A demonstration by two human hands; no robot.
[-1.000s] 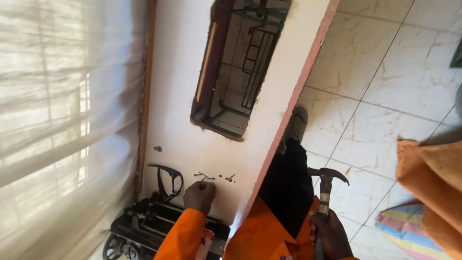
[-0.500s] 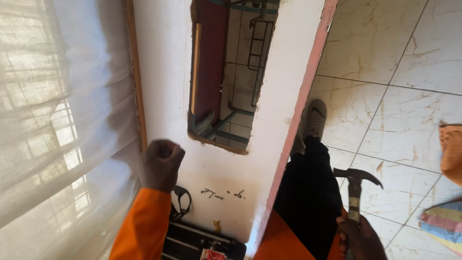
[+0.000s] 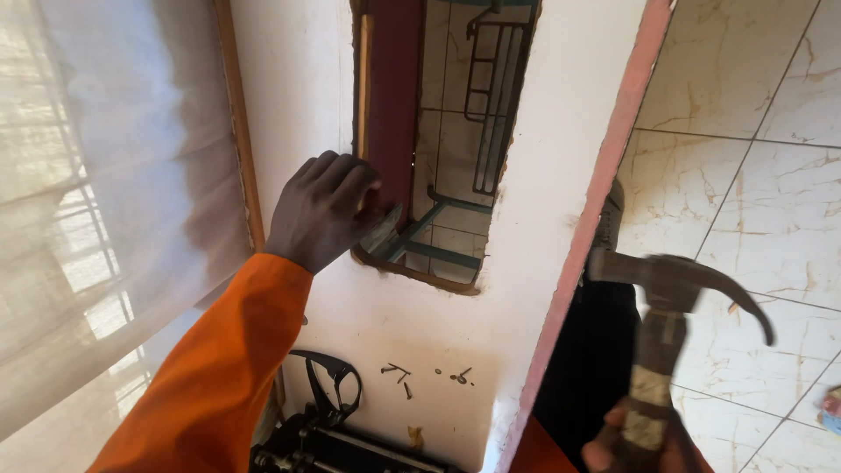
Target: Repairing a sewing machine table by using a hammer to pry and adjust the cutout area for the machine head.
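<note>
Head view, looking down on a white desk [image 3: 561,131] with a rectangular opening [image 3: 447,149] cut through its top. I see my left hand [image 3: 326,210], in an orange sleeve [image 3: 219,377], at the left near corner of that opening; its grip is closed, the fingers curled over the wooden edge and pinching a small grey metal piece [image 3: 384,229] that juts into the hole. What that piece is I cannot tell. My right hand [image 3: 635,442] sits at the lower right edge of the picture, only partly in view, its grip wrapped around the handle of a claw hammer [image 3: 670,302]. The hammer stands upright, head uppermost, held over the tiled floor [image 3: 753,149] just right of the desk's red edge and well apart from the left hand. Loose nails and screws [image 3: 425,375] lie on the near part of the desk top. A black sewing machine [image 3: 337,429] sits at the near edge; a sheer curtain [image 3: 105,201] hangs at left.
</note>
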